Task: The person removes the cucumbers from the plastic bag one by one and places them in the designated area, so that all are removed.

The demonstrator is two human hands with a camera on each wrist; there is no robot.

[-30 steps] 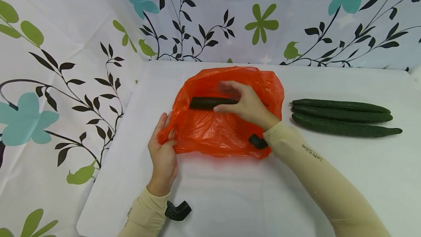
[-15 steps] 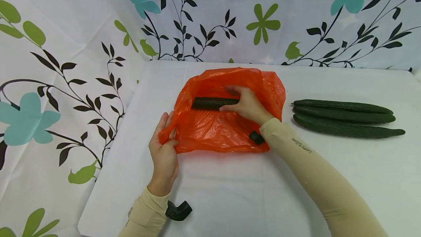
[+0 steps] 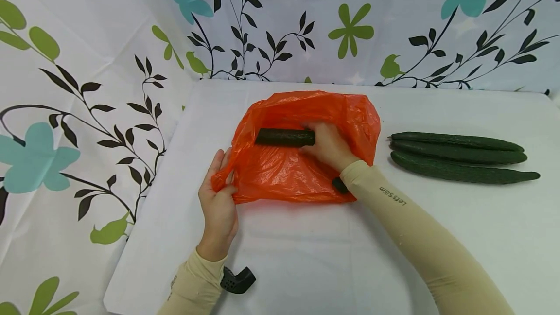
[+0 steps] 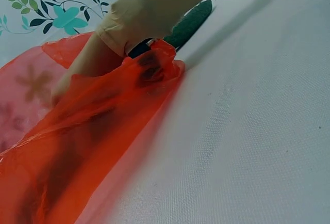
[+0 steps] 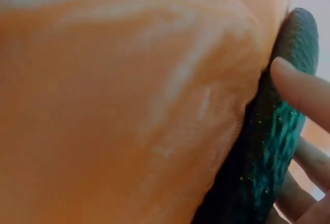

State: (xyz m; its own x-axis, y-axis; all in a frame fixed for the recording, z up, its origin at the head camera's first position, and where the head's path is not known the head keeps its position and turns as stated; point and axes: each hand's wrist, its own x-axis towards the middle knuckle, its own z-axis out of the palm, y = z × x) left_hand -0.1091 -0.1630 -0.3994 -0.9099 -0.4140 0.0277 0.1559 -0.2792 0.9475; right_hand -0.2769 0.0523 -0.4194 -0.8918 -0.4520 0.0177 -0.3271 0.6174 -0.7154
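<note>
A red-orange plastic bag (image 3: 280,174) lies with its mouth spread on the white table. Inside it is a dark green cucumber (image 3: 280,137), its left part showing. My right hand (image 3: 327,145) reaches into the bag and grips the cucumber; in the right wrist view the thumb (image 5: 299,87) lies across the bumpy cucumber (image 5: 273,141), with fingers on its other side. My left hand (image 3: 220,208) pinches the bag's left edge between thumb and fingers. In the left wrist view the bag (image 4: 93,131) hides most of the right hand.
Three cucumbers lie side by side on the table, right of the bag: a back one (image 3: 455,140), a middle one (image 3: 459,152) and a front one (image 3: 463,169). A flower-patterned cloth (image 3: 280,13) hangs behind the table (image 3: 306,261) and along its left side.
My right hand has moved slightly right and down along the cucumber, and its fingers have closed around it. The left hand still holds the bag's edge in place.
</note>
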